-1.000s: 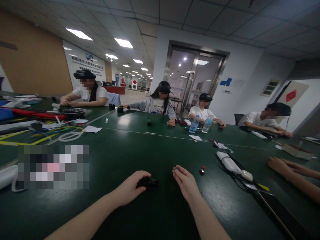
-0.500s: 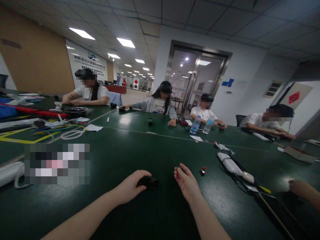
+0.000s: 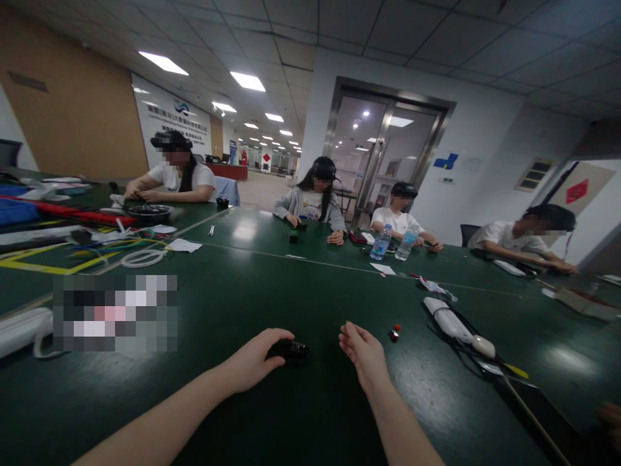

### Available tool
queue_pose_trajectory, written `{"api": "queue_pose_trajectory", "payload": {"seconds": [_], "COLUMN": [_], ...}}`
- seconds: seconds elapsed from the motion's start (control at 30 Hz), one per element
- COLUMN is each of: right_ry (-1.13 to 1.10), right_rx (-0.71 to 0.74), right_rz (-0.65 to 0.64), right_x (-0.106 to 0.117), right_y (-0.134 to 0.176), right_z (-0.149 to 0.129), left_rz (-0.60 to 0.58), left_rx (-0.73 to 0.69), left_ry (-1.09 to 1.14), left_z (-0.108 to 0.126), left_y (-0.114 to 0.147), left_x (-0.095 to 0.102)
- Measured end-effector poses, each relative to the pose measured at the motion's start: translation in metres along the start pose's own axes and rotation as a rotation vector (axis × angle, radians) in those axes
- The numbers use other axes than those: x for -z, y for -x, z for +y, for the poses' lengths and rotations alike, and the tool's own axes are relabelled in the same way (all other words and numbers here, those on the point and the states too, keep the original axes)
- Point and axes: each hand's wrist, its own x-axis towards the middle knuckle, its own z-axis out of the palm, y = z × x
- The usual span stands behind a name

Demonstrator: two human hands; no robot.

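Note:
My left hand [image 3: 259,359] rests low over the green table, thumb and fingers closed around the near end of a small black case-like object [image 3: 294,350]. To the right, apart from it, my right hand [image 3: 363,351] is raised with thumb and fingertips pinched together. Whatever lies in that pinch is too small to name. Right of this hand, a small red-and-silver piece with an orange-red top [image 3: 395,332] stands on the tabletop.
A white power strip [image 3: 449,320] with dark cables lies right. Cables [image 3: 143,257] and paper [image 3: 184,245] are at the left. Two water bottles [image 3: 381,243] stand farther back. Across the table a person [image 3: 313,200] sits by a small green-and-black box [image 3: 294,237]; other people sit alongside.
My right thumb and fingers have drawn closer together; my left hand stays around the black object. Opposite, a person's hand has brought a dark box nearer the green one. A hand at right has withdrawn.

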Motion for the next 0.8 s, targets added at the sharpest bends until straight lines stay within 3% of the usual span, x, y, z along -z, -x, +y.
{"api": "queue_pose_trajectory", "payload": {"seconds": [0.13,0.27,0.43,0.53,0.8], "right_ry": [0.368,0.545,0.682,0.789,0.88], "right_rx": [0.275,0.41,0.387,0.446,0.458], "right_rz": [0.039,-0.139,-0.332,-0.453,-0.501], "right_x": [-0.012,-0.031,-0.049,-0.052,-0.052], "right_y": [0.016,0.038,0.054,0.054,0.055], "right_z": [-0.008,-0.012,-0.01,-0.007,-0.005], "left_rz": [0.004,0.017,0.028,0.034,0.035], "left_rx": [0.001,-0.011,-0.018,-0.029,-0.053], "left_ry": [0.002,-0.008,0.006,0.008,0.001], "left_z": [0.004,0.007,0.005,0.004,0.003], "left_y": [0.001,0.002,0.001,0.001,0.0], "left_x": [0.001,0.002,0.0,-0.001,-0.002]}}
